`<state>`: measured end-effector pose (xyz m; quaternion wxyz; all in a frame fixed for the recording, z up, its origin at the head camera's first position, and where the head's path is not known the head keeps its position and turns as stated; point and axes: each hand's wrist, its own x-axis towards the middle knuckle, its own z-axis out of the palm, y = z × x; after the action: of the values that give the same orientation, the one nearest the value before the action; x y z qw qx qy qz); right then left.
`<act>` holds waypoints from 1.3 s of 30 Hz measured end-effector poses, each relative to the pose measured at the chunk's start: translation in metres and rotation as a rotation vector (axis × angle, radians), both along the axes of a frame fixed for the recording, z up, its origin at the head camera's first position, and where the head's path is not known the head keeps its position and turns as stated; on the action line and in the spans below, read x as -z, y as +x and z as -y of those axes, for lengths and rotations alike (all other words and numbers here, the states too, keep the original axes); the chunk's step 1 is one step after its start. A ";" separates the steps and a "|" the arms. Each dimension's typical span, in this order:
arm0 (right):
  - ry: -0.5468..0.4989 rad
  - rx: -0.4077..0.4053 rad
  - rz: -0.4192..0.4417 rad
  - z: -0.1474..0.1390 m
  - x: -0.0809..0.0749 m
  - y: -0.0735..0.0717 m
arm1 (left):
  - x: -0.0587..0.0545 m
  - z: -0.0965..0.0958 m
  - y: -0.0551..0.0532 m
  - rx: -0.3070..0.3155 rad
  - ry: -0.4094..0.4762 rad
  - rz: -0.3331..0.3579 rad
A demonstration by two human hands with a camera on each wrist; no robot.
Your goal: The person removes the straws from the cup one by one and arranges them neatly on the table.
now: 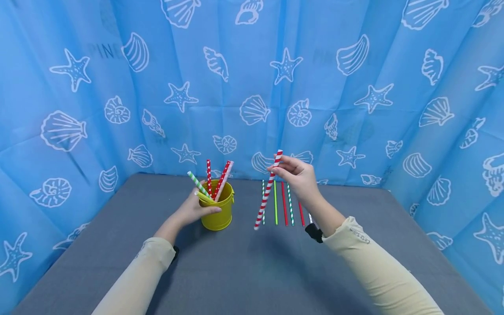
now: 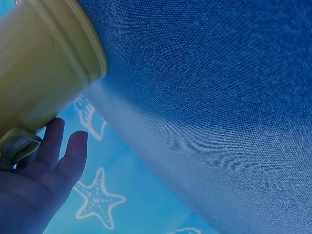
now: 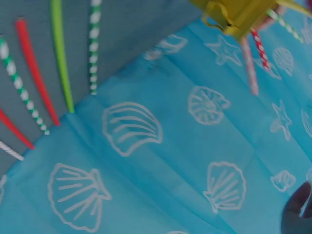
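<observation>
My left hand grips a small yellow bucket, thumb in front and fingers behind. Several paper straws lean in it: a green-and-white striped straw, red dotted ones, a pale pink one and a yellow one. Raised above the table, right of the bucket, my right hand pinches a red-and-white striped straw near its upper end; the straw hangs tilted, lower end to the left. In the right wrist view only a dark bit of that hand shows, and the held straw is hidden.
Behind the held straw, a row of straws lies on the grey tabletop: green-striped, lime green, red and a whitish one, partly covered by the right wrist. A blue seashell-print curtain encloses the table's back and sides.
</observation>
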<state>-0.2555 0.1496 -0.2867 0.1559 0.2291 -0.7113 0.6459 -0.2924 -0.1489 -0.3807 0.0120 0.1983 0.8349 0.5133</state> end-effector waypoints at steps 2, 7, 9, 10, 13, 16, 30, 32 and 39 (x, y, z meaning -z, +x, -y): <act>0.041 0.036 0.019 -0.003 0.005 0.001 | -0.001 0.000 0.001 -0.005 -0.005 0.008; 0.104 0.071 0.039 -0.008 0.018 -0.001 | -0.002 0.000 0.001 -0.010 -0.017 0.020; 0.114 0.053 0.053 -0.010 0.023 -0.001 | -0.002 0.000 0.000 -0.011 -0.018 0.020; 0.124 0.041 0.060 -0.011 0.027 -0.001 | -0.002 -0.001 0.000 -0.011 -0.018 0.021; 0.176 -0.005 0.086 -0.013 0.040 0.000 | -0.001 -0.001 0.000 -0.013 -0.022 0.022; 0.243 -0.046 0.135 -0.016 0.054 0.002 | 0.001 -0.001 -0.001 -0.010 -0.018 0.022; 0.393 -0.176 0.302 -0.016 0.105 0.005 | 0.001 -0.001 -0.001 -0.020 -0.044 0.023; 0.408 -0.185 0.286 -0.015 0.109 0.007 | 0.000 -0.001 0.000 -0.021 -0.049 0.031; 0.485 -0.206 0.294 -0.013 0.120 0.011 | 0.000 -0.002 0.000 -0.036 -0.049 0.055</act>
<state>-0.2442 0.1628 -0.4065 -0.0744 0.2343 -0.8328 0.4961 -0.2926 -0.1468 -0.3808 0.0304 0.1687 0.8501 0.4980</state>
